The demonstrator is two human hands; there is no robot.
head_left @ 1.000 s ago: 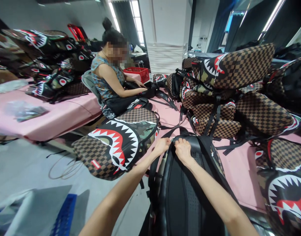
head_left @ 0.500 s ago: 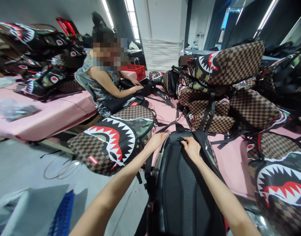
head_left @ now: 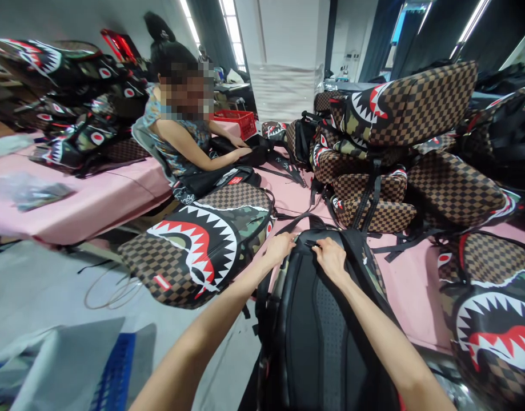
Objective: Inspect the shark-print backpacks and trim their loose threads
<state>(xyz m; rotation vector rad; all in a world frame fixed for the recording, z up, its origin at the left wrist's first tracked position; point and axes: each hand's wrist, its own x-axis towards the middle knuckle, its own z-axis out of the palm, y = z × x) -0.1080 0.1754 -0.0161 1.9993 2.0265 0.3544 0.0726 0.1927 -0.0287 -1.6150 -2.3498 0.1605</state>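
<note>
A backpack [head_left: 307, 319] stands upright before me, its black padded back panel towards me and camouflage fabric along its sides. My left hand [head_left: 280, 249] is closed on its upper left edge, the fingertips partly hidden. At the top of the back panel, my right hand [head_left: 331, 257] pinches a small dark pointed tool [head_left: 312, 244], too small to name surely. The tool's tip points left, close to the panel. Left of my left hand lies a checkered backpack [head_left: 202, 245] with a shark-mouth print.
Several checkered backpacks [head_left: 420, 108] are piled on the pink table [head_left: 410, 297] at the right. Another shark-mouth backpack [head_left: 497, 308] lies at the near right. Across the table sits a person [head_left: 183, 134], hands on black fabric. A blue crate [head_left: 112, 371] stands on the floor.
My right hand has shifted slightly left along the top of the back panel, bringing the dark tool with it. My left hand stays at the upper left edge. The view has shifted slightly.
</note>
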